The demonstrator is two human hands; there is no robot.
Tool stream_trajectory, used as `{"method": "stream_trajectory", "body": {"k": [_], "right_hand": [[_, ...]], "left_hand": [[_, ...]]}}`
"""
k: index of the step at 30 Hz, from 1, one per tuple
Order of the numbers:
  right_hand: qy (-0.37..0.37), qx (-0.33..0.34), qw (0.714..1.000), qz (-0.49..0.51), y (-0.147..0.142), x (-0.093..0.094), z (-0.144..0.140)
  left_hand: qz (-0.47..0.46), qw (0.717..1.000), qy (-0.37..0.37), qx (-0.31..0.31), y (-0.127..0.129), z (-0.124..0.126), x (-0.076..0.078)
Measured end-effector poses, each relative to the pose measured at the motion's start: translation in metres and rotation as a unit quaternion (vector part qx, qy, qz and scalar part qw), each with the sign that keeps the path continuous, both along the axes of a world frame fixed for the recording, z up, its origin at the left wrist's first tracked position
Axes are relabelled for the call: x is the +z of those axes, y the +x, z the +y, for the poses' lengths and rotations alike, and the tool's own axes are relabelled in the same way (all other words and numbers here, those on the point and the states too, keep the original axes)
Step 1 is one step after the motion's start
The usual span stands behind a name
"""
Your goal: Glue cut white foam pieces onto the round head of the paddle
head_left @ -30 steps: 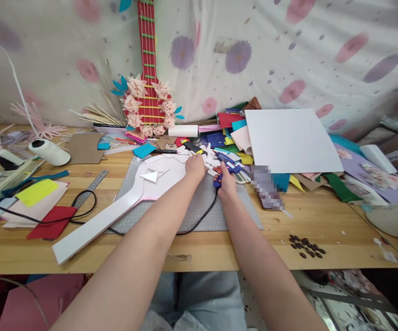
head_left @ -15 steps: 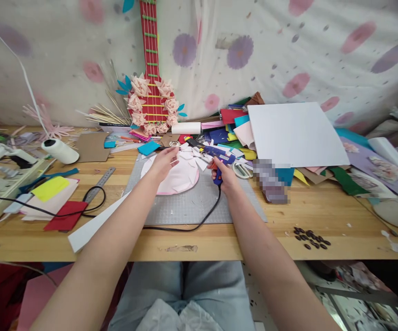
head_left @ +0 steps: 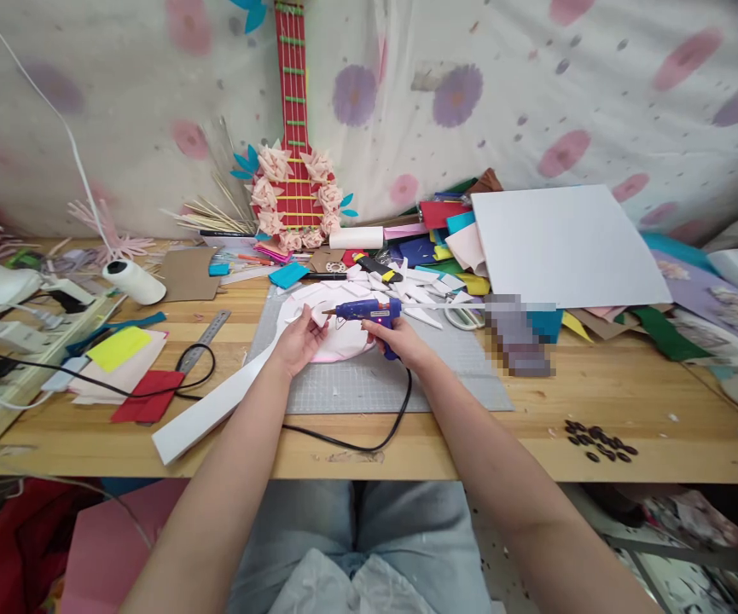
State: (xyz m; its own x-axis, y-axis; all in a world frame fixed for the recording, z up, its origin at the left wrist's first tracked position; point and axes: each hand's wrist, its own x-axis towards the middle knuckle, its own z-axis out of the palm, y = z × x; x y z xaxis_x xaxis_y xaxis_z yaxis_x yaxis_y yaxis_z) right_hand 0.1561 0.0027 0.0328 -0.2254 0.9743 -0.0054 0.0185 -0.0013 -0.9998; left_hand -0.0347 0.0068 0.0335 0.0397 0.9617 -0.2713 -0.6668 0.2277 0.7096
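My right hand (head_left: 400, 341) grips a blue glue gun (head_left: 363, 310) whose nozzle points left toward my left hand. Its black cord (head_left: 369, 439) loops over the table's front. My left hand (head_left: 298, 339) pinches a small white paper piece (head_left: 315, 316) at the nozzle tip. Both hands hover over a white and pink guitar-shaped foam cutout (head_left: 259, 371) that lies on a grey cutting mat (head_left: 369, 384), its long neck running to the lower left. Several white folded paper petals (head_left: 407, 286) lie behind the gun.
A red paper guitar (head_left: 295, 170) with pink flowers leans on the back cloth. A white board (head_left: 566, 247) rests on a heap of coloured sheets at right. A steel ruler (head_left: 206, 328), thread spool (head_left: 133, 281), coloured felt and dark seeds (head_left: 599, 439) lie on the wooden table (head_left: 599, 401).
My right hand lifted the glue gun from the back of the mat toward me and turned its nozzle left. My left hand drew back with a small white piece.
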Motion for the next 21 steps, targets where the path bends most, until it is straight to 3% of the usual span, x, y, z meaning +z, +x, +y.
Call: {"method": "stream_trajectory", "body": {"k": [14, 21], "right_hand": [[-0.012, 0.022, 0.998, -0.056, 0.0089, -0.0025, 0.0026], [-0.015, -0.016, 0.999, -0.048, 0.0082, -0.0071, 0.0067]], "left_hand": [[-0.005, 1.000, 0.005, -0.006, -0.0050, -0.0034, -0.0041], [-0.002, 1.000, 0.015, -0.025, -0.0055, -0.0032, -0.0077]]}}
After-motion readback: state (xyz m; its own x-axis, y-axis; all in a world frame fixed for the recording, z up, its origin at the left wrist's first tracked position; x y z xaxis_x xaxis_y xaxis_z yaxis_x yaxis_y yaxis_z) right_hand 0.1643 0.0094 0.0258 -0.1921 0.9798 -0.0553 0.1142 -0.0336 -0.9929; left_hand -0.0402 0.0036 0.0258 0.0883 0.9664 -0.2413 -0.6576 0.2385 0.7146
